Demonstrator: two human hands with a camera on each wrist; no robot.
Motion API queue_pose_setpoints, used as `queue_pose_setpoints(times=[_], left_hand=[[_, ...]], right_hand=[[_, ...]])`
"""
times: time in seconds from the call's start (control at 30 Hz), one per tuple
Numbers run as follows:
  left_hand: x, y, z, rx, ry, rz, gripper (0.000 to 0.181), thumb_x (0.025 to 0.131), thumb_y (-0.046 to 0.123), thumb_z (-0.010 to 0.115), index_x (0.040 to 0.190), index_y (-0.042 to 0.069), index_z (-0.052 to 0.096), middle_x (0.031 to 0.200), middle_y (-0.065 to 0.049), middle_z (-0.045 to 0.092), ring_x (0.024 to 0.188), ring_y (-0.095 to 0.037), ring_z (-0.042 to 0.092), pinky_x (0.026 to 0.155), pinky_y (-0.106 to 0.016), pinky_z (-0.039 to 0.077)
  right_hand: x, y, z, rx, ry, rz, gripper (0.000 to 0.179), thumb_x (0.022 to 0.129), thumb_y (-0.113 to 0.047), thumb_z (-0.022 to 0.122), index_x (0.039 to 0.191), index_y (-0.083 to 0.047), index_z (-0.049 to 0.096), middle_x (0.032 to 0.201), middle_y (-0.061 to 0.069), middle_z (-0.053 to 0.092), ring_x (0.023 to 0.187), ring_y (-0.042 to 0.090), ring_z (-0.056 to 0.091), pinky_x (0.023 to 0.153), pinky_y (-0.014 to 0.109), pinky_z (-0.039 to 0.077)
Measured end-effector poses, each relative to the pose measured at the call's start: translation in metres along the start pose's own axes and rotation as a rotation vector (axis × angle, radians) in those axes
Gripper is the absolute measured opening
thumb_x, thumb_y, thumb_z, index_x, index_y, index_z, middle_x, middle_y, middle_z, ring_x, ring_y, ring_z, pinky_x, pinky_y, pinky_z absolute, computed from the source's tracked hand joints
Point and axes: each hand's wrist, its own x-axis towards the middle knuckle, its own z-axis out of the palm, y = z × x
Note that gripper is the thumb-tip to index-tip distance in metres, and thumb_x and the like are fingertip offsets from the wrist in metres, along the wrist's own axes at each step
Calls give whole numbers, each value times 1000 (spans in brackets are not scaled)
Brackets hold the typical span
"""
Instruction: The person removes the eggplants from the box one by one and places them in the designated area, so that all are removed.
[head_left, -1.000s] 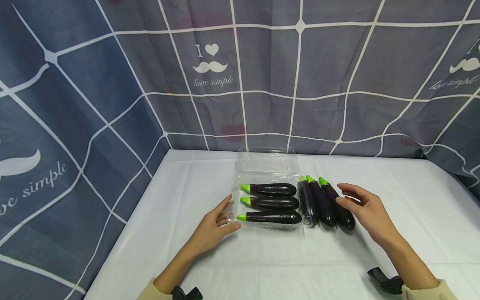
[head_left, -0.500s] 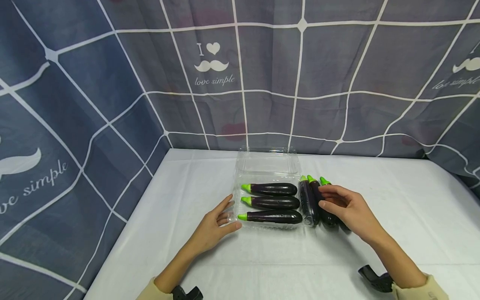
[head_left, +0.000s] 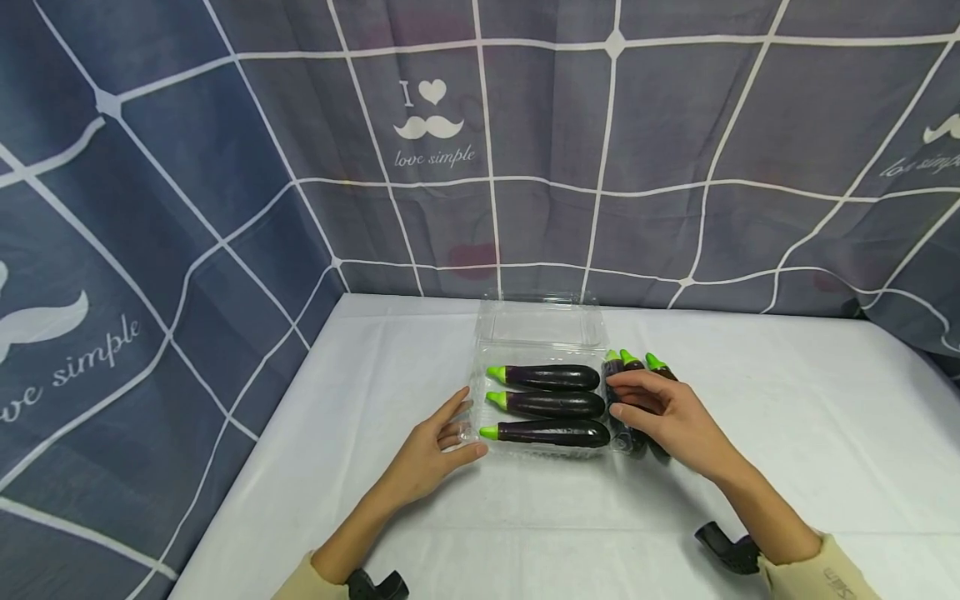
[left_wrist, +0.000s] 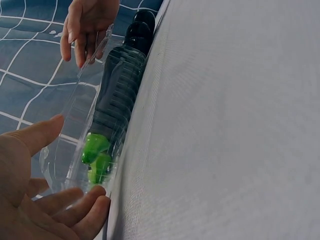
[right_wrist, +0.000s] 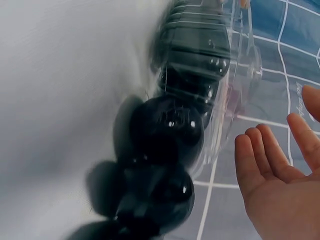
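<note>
Head view: three eggplants [head_left: 555, 405] lie in the clear box [head_left: 540, 325], near the counter's [head_left: 810, 400] back edge. The right hand [head_left: 667, 417] is over the loose eggplants [head_left: 662, 368] by the box's right edge; a bump could roll them.

Left wrist view: the left hand [left_wrist: 37, 217], fingers spread, is at the box's end; pushing might slide it.

Right wrist view: the right hand's fingers look loose, holding nothing; shiny skins could slip.

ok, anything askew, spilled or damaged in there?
Nothing visible looks spilled or damaged. Three eggplants lie crosswise in the open clear container; the eggplants at right, partly hidden, lie roughly at right angles to them. That mismatch in direction is all that stands out.
</note>
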Motion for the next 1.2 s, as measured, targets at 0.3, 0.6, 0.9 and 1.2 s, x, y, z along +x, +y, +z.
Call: queue_pose_setpoints(times=[0.3,0.6,0.9,1.2], left_hand=[[0,1,1,5,8,-3,85,89,24,77,157,15,27,152,-16,39,127,-31,52,102,-30,47],[1,0,2,11,22,-6,79,93,25,72,157,16,28,152,-17,39,128,-33,51,104,-33,45],[1,0,2,0,20,-18,79,92,25,73,157,15,29,153,-17,37,128,-33,50,103,-30,45],[1,-2,2,-5,5,-22,81,92,26,73,158,14,26,153,-20,35,128,-32,51,103,-32,45]], right_hand=[[16,3,12,-33,8,1,35,94,-17,70,126,-2,64,126,17,61,114,36,60,88,25,54],[42,2,27,-60,-8,-64,31,94,-13,69,122,1,66,122,16,63,116,36,57,99,50,48],[66,-1,39,-109,-86,-113,30,95,-16,69,123,-4,67,127,13,61,120,36,55,98,54,47],[79,5,41,-194,-99,-114,30,93,-10,69,122,-2,68,127,13,62,121,36,54,96,56,46]])
